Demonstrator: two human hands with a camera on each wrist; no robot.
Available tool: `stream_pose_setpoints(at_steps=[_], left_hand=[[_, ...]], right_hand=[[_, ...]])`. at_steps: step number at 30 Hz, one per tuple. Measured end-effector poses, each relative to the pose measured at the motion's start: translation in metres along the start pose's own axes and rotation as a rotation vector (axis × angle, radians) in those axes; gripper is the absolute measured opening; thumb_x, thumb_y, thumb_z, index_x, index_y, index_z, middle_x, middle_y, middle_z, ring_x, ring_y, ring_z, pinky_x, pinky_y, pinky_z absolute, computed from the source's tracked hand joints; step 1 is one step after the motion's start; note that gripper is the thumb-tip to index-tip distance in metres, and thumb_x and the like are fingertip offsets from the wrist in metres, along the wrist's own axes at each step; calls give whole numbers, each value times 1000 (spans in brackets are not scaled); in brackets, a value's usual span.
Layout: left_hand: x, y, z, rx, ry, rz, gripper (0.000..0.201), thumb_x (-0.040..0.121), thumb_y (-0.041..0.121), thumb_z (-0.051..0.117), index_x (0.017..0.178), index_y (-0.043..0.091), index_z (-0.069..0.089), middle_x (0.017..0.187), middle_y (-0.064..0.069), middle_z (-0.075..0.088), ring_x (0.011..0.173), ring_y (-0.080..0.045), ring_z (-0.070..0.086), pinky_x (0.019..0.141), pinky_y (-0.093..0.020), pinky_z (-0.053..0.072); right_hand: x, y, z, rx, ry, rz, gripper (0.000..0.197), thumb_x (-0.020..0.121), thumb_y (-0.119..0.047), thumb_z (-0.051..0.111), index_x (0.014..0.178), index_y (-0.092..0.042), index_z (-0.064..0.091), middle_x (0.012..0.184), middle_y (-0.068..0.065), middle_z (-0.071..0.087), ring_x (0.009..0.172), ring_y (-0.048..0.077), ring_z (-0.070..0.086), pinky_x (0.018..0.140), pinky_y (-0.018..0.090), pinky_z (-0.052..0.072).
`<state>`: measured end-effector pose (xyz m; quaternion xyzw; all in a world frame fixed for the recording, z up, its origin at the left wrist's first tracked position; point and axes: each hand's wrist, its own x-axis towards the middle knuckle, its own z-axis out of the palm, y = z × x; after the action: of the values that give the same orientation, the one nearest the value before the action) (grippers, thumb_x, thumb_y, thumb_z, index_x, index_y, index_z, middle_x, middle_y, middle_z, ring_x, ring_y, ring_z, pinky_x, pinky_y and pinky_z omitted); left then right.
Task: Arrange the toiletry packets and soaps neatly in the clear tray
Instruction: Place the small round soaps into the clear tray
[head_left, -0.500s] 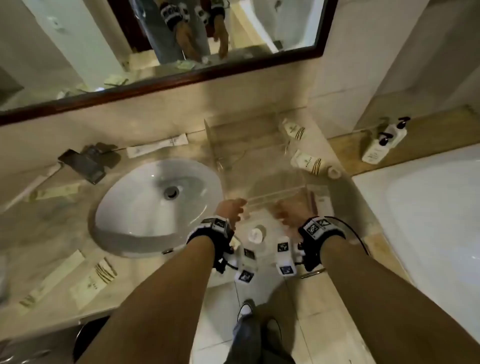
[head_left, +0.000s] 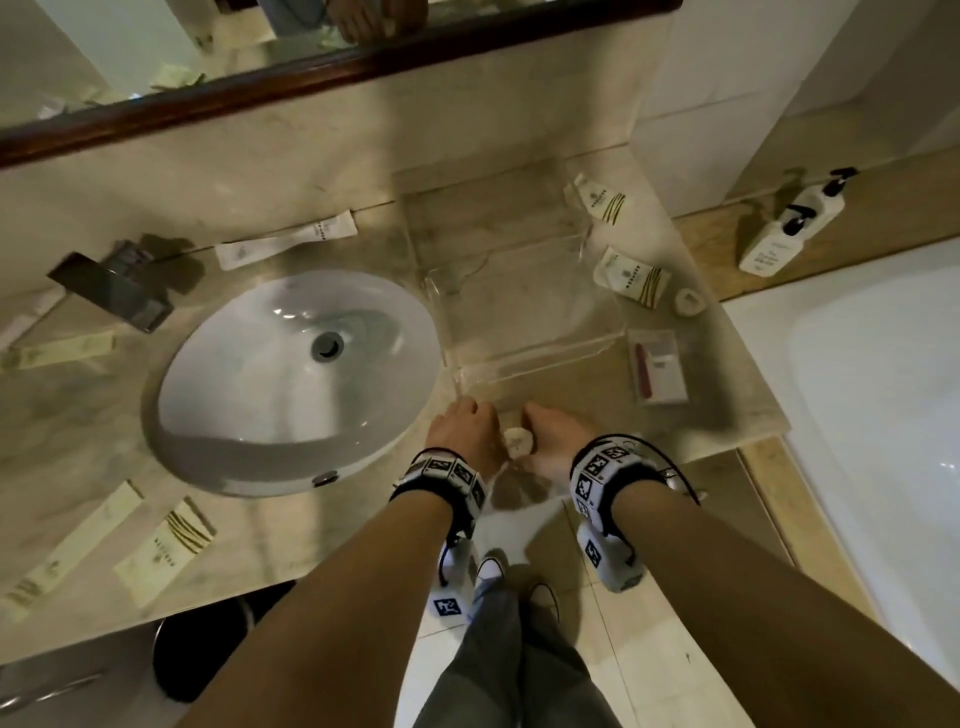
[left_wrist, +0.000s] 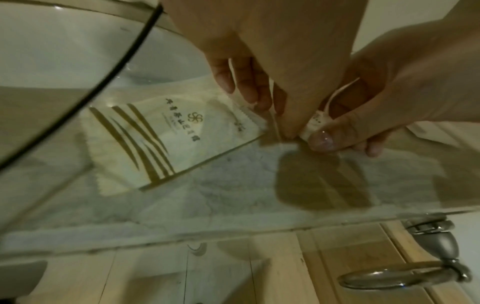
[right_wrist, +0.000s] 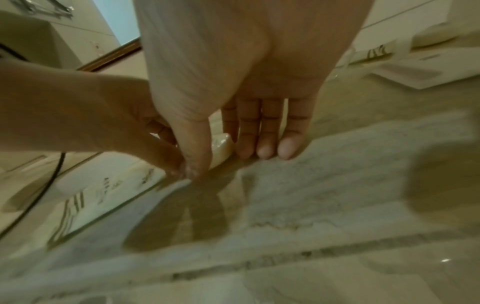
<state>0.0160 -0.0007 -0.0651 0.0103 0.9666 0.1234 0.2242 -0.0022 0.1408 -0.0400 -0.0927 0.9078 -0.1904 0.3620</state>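
A small round wrapped soap (head_left: 518, 441) sits at the counter's front edge, between my two hands. My right hand (head_left: 545, 431) holds it between thumb and fingers, with the fingertips (right_wrist: 265, 150) down on the marble. My left hand (head_left: 465, 428) pinches the soap's left edge (left_wrist: 315, 121) beside the right thumb. The clear tray (head_left: 524, 358) stands just beyond the hands, right of the sink. A cream packet with gold stripes (left_wrist: 145, 139) lies under my left wrist, seen through clear plastic.
Right of the tray lie two striped packets (head_left: 605, 200) (head_left: 634, 275), another round soap (head_left: 690, 301) and a clear pouch (head_left: 657, 371). More packets (head_left: 285, 241) (head_left: 166, 545) (head_left: 62, 353) ring the sink (head_left: 291, 384). Pump bottles (head_left: 789, 223) stand by the bathtub (head_left: 857, 415).
Both hands have drawn back from the tray's near wall to the round soap, which lay untouched between my wrists, and now grip it.
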Motion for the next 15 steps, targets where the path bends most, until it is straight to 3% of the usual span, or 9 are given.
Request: stream_pose_setpoints(at_steps=[3, 7, 11, 13, 15], left_hand=[[3, -2, -4, 17, 9, -5, 28, 85, 33, 61, 106, 14, 60, 112, -9, 55, 101, -30, 54, 91, -39, 47], [6, 1, -7, 14, -42, 64, 20, 88, 27, 55, 102, 17, 66, 107, -6, 57, 100, -29, 55, 90, -38, 47], [4, 4, -4, 22, -76, 136, 35, 80, 43, 59, 105, 20, 64, 104, -3, 56, 99, -27, 53, 89, -40, 45], [3, 5, -2, 35, -66, 184, 40, 76, 48, 60, 106, 21, 61, 104, -2, 56, 97, -25, 52, 88, -39, 44], [5, 5, 1, 62, -74, 228, 44, 73, 47, 64, 109, 22, 59, 106, -2, 56, 98, -24, 52, 88, -38, 45]], right_hand=[[-2, 5, 1, -96, -42, 10, 18, 88, -42, 55, 87, -25, 54, 75, -6, 50, 66, 15, 47, 68, 29, 35], [0, 12, 8, -192, -44, -21, 27, 90, -42, 54, 99, -17, 59, 93, 3, 60, 78, 19, 47, 70, 29, 34], [-1, 11, 6, -164, -50, -29, 16, 88, -32, 55, 82, -17, 53, 67, -4, 47, 74, 24, 54, 62, 29, 36], [-3, 9, 3, -147, -41, -64, 11, 87, -27, 56, 91, -17, 54, 76, -1, 55, 76, 23, 53, 65, 29, 38], [-5, 9, 4, -77, -25, -87, 26, 87, -23, 59, 111, -16, 50, 98, 4, 61, 79, 20, 50, 70, 29, 38]])
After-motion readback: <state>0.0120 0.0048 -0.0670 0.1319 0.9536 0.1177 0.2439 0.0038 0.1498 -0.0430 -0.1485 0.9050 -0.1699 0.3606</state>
